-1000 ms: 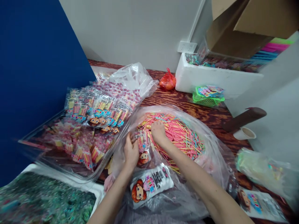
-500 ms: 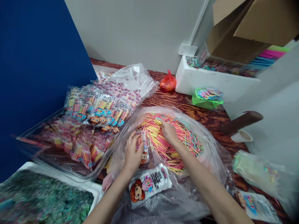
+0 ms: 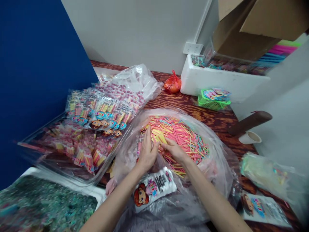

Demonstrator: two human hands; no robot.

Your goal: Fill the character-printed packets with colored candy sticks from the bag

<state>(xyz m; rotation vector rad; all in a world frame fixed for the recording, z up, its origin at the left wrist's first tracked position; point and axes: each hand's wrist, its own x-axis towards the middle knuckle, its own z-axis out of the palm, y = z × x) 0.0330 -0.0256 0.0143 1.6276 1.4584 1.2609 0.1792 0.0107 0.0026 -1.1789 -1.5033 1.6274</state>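
Note:
A heap of thin pink, yellow and green sticks lies in an opened clear plastic bag on the wooden table. My left hand rests at the heap's left edge, fingers together over a small printed packet that is mostly hidden under it. My right hand is beside it, pinching a few yellow sticks close to my left thumb. Just in front of my hands lies a stack of flat printed packets with a cartoon face.
A clear tray of filled packets stands at the left by a blue panel. Behind are a white foam box, green basket and red bag. A brown tube and paper cup are at the right.
My right hand reached farther into the heap, then drew back toward my left hand with yellow sticks. My left hand shifted right over the small packet, and the two hands now meet.

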